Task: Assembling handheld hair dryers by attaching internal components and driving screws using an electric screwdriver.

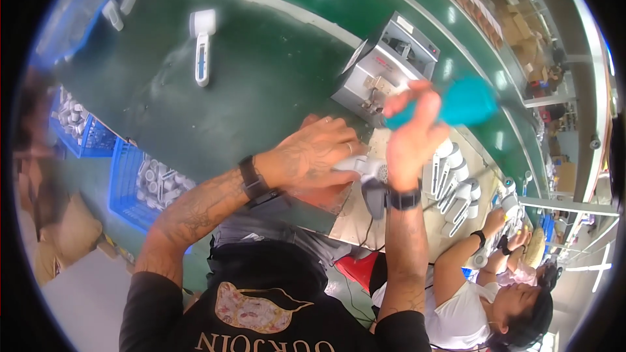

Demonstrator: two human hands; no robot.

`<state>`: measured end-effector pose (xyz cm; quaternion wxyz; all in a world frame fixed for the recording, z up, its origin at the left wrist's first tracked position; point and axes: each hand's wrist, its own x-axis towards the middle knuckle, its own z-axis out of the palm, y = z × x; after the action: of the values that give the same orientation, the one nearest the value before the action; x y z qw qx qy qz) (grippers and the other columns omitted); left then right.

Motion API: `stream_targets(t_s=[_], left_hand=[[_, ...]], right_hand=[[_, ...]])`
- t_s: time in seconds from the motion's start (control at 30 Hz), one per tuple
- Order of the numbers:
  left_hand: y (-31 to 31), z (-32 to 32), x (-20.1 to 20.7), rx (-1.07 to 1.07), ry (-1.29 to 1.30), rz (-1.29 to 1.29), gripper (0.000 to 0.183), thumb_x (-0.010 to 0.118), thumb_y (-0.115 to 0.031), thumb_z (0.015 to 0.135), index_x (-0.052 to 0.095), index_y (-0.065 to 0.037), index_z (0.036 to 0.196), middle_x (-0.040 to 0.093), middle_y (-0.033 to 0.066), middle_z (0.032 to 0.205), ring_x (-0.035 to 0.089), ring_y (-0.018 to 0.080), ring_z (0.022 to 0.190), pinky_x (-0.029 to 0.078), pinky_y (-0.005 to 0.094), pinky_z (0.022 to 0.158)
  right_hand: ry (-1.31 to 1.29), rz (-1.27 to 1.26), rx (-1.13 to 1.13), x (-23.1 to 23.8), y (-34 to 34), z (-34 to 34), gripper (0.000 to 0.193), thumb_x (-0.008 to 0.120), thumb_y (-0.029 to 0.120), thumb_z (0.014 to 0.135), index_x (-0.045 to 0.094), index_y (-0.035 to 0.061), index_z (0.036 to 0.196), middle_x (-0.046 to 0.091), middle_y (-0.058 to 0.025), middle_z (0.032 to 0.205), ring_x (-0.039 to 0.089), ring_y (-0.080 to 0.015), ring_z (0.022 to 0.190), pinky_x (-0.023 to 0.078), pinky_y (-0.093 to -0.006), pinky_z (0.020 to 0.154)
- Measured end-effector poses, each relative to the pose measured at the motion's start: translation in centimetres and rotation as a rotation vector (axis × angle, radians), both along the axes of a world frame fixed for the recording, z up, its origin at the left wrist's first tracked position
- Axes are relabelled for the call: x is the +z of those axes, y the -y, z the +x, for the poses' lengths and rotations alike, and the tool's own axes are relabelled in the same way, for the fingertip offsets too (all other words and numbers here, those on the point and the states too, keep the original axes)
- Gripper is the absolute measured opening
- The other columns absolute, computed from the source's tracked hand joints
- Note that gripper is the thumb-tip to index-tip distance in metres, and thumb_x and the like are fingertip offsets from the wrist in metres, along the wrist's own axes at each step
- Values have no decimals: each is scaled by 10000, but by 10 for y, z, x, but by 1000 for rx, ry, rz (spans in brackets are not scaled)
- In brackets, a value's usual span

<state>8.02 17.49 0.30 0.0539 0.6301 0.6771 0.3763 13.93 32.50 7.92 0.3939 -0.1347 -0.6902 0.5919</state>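
Observation:
My left hand (323,155) is closed around a white handheld device (358,167) low over the table's front edge. The device's end near my right wrist has a perforated face. Raised to the right of it, my right hand (416,124) grips a teal object (466,103) with a narrow part in the palm and a wider, rounded end pointing right. Motion blurs the teal object, so its kind is not clear. Another white device (203,49) with a long handle lies alone on the dark green table (261,72).
A grey metal machine (375,68) stands beyond my right hand. Several white devices (450,182) line the pale board at right. Blue baskets (120,186) of white parts stand at left. A co-worker in a white shirt (456,316) works close on the right.

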Motion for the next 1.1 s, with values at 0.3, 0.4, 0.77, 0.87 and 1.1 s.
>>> stream_targets(t_s=[0.3,0.4,0.77,0.87,1.1], left_hand=[[-2,-1,-1,-10,-3,22,441,728,-394,905,694,-105,1237,605,42,1071,565,241,1037,456,394,930],[-3,1,-1,-3,-15,34,432,726,-398,907,695,-108,1226,607,45,1070,566,245,1030,456,395,931],[-5,4,-5,9,-54,25,427,705,-425,921,660,-94,1186,595,83,1110,557,282,1065,445,421,960],[-4,4,-3,26,-61,42,422,697,-427,926,648,-86,1169,590,92,1111,553,290,1069,442,426,966],[-4,3,0,1,-35,-15,407,661,-381,947,641,-65,1202,579,107,1106,555,302,1091,451,462,1035]], right_hand=[[-32,-51,30,-10,5,57,605,574,543,1026,555,-53,1129,535,-71,708,544,-186,623,445,-328,585],[-39,-57,34,-17,5,57,611,580,550,1020,555,-52,1123,538,-70,709,546,-188,620,450,-330,588],[-40,-55,87,-31,5,56,484,579,474,1035,508,-3,986,535,-87,714,545,-203,622,464,-346,587],[-48,-68,99,-32,4,54,458,564,450,1045,502,2,970,535,-88,709,544,-201,619,465,-343,584],[85,-12,7,-12,5,42,487,516,464,1069,552,-21,1062,580,-68,732,589,-173,660,466,-313,591]])
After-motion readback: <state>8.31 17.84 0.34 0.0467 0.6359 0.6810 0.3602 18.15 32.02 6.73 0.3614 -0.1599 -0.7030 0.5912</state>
